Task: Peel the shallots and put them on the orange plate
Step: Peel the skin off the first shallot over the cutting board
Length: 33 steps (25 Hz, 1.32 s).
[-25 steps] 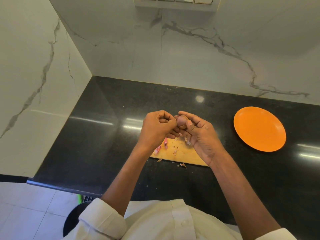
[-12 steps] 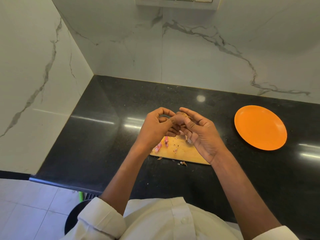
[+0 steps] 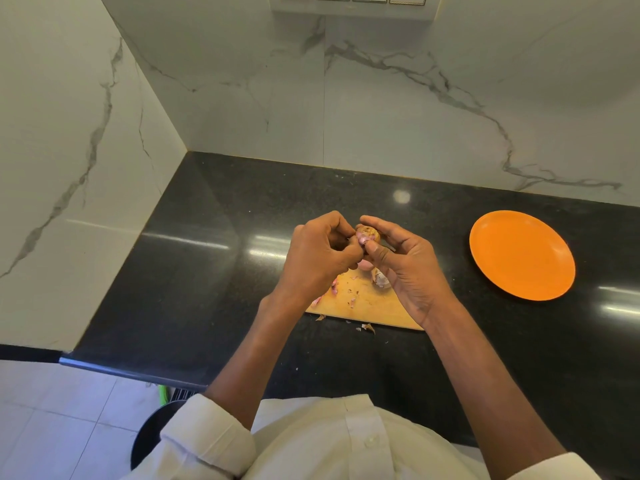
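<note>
one shallot [image 3: 367, 236] is pinched above the wooden cutting board [image 3: 363, 306] by the right hand [image 3: 408, 268]; its skin is picked by the left hand [image 3: 318, 258]'s closed fingertips. peeling seems underway; next, transfer to the bare orange plate [image 3: 522, 255], right of the board.

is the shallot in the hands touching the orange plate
Apart. The head view shows the shallot held between both hands, with bare black counter separating it from the orange plate.

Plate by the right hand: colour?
Plain orange plate, no pattern; head view, the only one.
</note>
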Available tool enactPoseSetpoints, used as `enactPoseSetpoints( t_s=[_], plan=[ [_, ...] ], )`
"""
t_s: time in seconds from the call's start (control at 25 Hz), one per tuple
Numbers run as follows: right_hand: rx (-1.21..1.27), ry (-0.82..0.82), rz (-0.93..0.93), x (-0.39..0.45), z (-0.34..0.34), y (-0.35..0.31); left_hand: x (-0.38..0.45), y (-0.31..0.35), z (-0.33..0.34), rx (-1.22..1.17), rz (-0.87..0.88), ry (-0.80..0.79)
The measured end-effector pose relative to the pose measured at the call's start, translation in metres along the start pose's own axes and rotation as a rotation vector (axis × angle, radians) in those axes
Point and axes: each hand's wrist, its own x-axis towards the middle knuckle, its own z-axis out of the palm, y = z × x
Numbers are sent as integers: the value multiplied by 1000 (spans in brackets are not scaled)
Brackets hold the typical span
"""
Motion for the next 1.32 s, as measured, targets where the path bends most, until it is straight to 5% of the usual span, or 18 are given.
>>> enactPoseSetpoints(
  t_s=[0.36, 0.72, 0.96, 1.32],
  plan=[
    [-139, -21, -78, 1, -7, -1, 7, 10, -6, 148, -72, -92],
    [-82, -30, -73, 2, -8, 1, -2, 12, 5, 18, -108, 59],
    [43, -40, -84, -1, -8, -11, -2, 14, -10, -271, -151, -72],
    [96, -30, -33, -6, -4, -10, -6, 15, -13, -334, -173, -74]
  ],
)
